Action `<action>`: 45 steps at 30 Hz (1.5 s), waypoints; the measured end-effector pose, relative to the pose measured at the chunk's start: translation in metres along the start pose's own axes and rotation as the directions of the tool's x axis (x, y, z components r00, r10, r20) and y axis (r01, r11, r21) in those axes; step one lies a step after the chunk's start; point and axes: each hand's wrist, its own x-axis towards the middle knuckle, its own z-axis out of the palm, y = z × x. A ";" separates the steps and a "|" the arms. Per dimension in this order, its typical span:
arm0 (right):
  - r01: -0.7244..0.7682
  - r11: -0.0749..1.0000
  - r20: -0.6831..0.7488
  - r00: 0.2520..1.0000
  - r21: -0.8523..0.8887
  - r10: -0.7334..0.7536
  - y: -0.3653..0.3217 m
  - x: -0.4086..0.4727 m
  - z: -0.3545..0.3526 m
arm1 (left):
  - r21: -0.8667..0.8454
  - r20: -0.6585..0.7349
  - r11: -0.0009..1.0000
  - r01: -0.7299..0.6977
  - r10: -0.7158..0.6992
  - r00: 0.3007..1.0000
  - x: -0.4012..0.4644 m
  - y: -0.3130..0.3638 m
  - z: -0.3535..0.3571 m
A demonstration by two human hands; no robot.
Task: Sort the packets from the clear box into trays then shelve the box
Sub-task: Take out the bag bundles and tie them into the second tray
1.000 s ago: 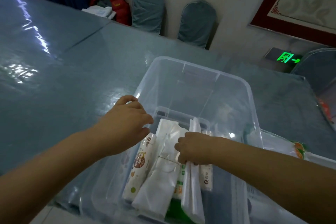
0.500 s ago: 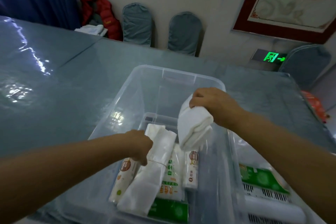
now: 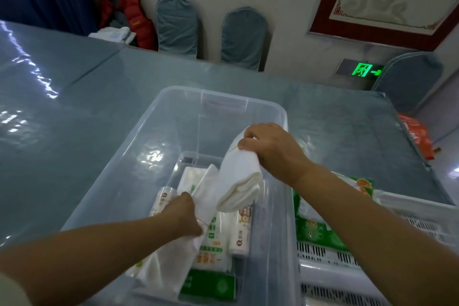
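The right hand (image 3: 272,149) is seen above the far right part of the clear box (image 3: 173,129), its fingers and thumb curled round the top of a folded white packet (image 3: 239,176). That packet is held clear of the others and hangs tilted, its lower end towards 7 o'clock. The left hand (image 3: 182,213) is lower, at 7 o'clock from the right one and inside the box; its fingers are closed on a long white packet (image 3: 171,258) that lies along the box floor towards 7 o'clock. Whether this one is lifted cannot be told.

Round the left hand more packets are seen in the near half of the box: a printed roll (image 3: 161,200) at 10 o'clock, partly hidden by the knuckles; a flat clear-wrapped pack (image 3: 190,176) at 12 o'clock; a second roll (image 3: 242,231) at 3 o'clock, just under the hanging packet; a green-printed flat pack (image 3: 213,248) between the long packet and that roll; and a green pack (image 3: 208,285) at 5 o'clock, at the near wall.

At 3 o'clock from the box, just beside it, a white slotted tray (image 3: 330,258) is set, with a green packet (image 3: 318,231) lying in it under the right forearm. All of this rests on a grey-blue table (image 3: 74,119) under a glossy cover. At 12 o'clock, past the table, two covered chairs (image 3: 177,25) stand against the wall.
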 end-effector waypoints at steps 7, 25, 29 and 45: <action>-0.035 0.999 0.014 0.999 0.006 0.035 -0.001 0.000 0.000 | -0.196 -0.003 0.980 -0.010 0.010 1.000 0.014 0.009 -0.026; -0.474 0.363 0.067 0.676 0.802 0.734 0.005 0.017 -0.060 | -0.726 -0.488 0.481 -0.492 0.143 0.861 -0.052 0.083 -0.188; -0.330 0.299 -0.073 0.554 0.895 0.830 0.011 0.000 -0.101 | -0.784 -0.456 0.299 -0.544 0.317 0.832 -0.071 0.146 -0.204; -0.688 0.174 -0.235 0.004 0.705 0.972 0.089 -0.304 -0.207 | -0.877 -0.101 0.373 -0.304 0.474 0.875 -0.144 0.419 0.008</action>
